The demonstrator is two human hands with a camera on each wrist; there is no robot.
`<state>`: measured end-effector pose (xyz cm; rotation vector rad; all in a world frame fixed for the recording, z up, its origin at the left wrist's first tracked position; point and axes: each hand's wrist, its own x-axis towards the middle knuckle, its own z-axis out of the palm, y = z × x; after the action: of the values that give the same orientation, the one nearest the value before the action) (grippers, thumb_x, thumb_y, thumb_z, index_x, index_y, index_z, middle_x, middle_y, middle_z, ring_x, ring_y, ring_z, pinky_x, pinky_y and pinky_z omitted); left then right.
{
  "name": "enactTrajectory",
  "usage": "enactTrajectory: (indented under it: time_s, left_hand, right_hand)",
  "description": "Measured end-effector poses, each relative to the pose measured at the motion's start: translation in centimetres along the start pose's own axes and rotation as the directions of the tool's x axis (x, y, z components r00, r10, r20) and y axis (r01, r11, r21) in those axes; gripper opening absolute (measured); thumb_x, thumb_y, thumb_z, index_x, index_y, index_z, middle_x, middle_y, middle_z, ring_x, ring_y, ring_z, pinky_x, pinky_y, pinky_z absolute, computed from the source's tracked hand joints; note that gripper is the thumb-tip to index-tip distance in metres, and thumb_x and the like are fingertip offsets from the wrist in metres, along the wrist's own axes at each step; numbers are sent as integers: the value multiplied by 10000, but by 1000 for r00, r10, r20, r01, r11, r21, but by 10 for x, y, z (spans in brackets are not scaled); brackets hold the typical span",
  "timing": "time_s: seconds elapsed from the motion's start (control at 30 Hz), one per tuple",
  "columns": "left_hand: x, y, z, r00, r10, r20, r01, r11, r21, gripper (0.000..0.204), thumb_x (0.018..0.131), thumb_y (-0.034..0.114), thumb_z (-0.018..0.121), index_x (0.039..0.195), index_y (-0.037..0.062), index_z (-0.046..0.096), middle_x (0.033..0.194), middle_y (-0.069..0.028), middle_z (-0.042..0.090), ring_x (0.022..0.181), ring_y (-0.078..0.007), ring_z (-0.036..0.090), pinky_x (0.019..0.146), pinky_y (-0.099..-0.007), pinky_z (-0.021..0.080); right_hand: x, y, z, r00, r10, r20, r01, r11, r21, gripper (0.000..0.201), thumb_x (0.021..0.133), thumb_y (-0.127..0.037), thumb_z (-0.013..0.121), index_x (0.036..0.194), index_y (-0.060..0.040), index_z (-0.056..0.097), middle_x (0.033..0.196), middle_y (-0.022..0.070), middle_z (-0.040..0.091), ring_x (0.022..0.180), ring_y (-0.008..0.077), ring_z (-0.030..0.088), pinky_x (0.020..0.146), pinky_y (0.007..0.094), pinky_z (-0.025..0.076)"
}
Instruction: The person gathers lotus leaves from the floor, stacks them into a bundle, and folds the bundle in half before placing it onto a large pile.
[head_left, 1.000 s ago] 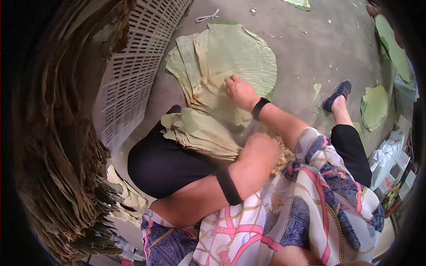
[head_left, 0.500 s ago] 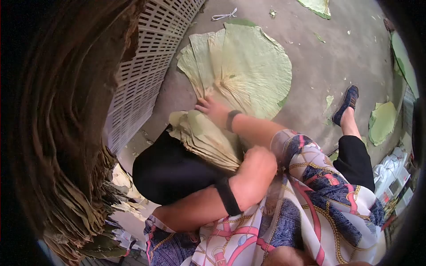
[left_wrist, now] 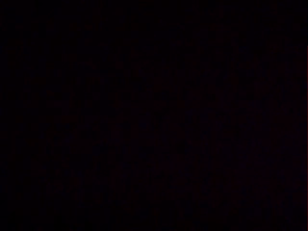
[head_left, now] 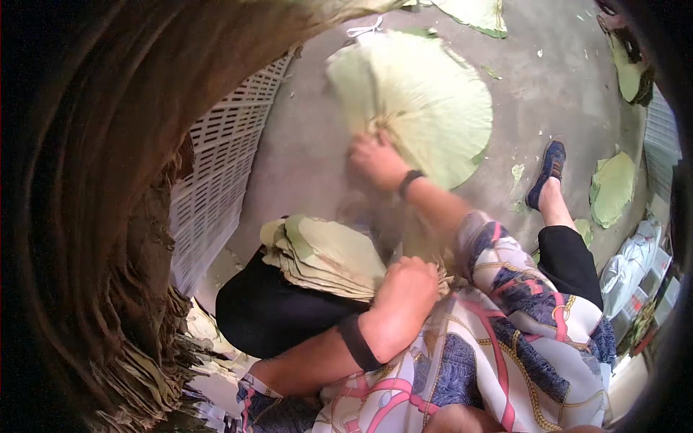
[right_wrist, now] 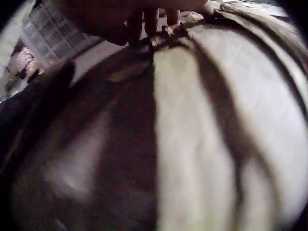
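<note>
In the head view, the right hand (head_left: 379, 160) pinches a large pale green leaf (head_left: 433, 101) near its gathered centre; the leaf is blurred above the floor. Close up in the right wrist view, the fingers (right_wrist: 151, 26) meet the creased centre of the leaf (right_wrist: 178, 125), whose folds fan out below. The left hand (head_left: 408, 289) has its fingers curled round the narrow end of a layered bundle of folded leaves (head_left: 336, 252) lying over the bent leg. Its fingertips are hidden. The left wrist view is black.
A tall pile of dried brown leaves (head_left: 94, 216) fills the left side, beside a white slatted crate (head_left: 220, 144). On the floor (head_left: 296, 155) lie a white string (head_left: 364, 29), a leaf (head_left: 612, 189) and scraps. Bags (head_left: 629, 260) and boxes stand at right.
The right hand went from the large leaf to beside the bundle, then back up to the leaf's centre. The leaf has shifted and is blurred. The left hand stays at the bundle.
</note>
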<state>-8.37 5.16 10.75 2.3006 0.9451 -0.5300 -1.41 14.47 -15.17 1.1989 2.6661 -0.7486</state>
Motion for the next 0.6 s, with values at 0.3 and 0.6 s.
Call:
enactTrajectory:
  time_s: [0.3, 0.6]
  left_hand:
    - [2, 9, -3, 990, 93, -107, -96, 995, -20, 134, 690, 77, 588, 812, 52, 538, 757, -99, 552, 739, -225, 583, 644, -308, 486]
    - [8, 9, -17, 922, 261, -285, -265, 964, 24, 108, 722, 74, 552, 829, 66, 538, 803, -90, 540, 797, -246, 569, 660, -335, 496]
  right_hand:
    - [-83, 207, -95, 768, 388, -509, -443, 896, 15, 221, 752, -7, 521, 926, -94, 627, 977, 123, 604, 1018, 293, 539, 891, 426, 409]
    - [-147, 94, -40, 911, 412, 33, -396, 849, 349, 205, 845, -171, 515, 913, -42, 658, 912, 213, 644, 880, 386, 613, 753, 459, 495]
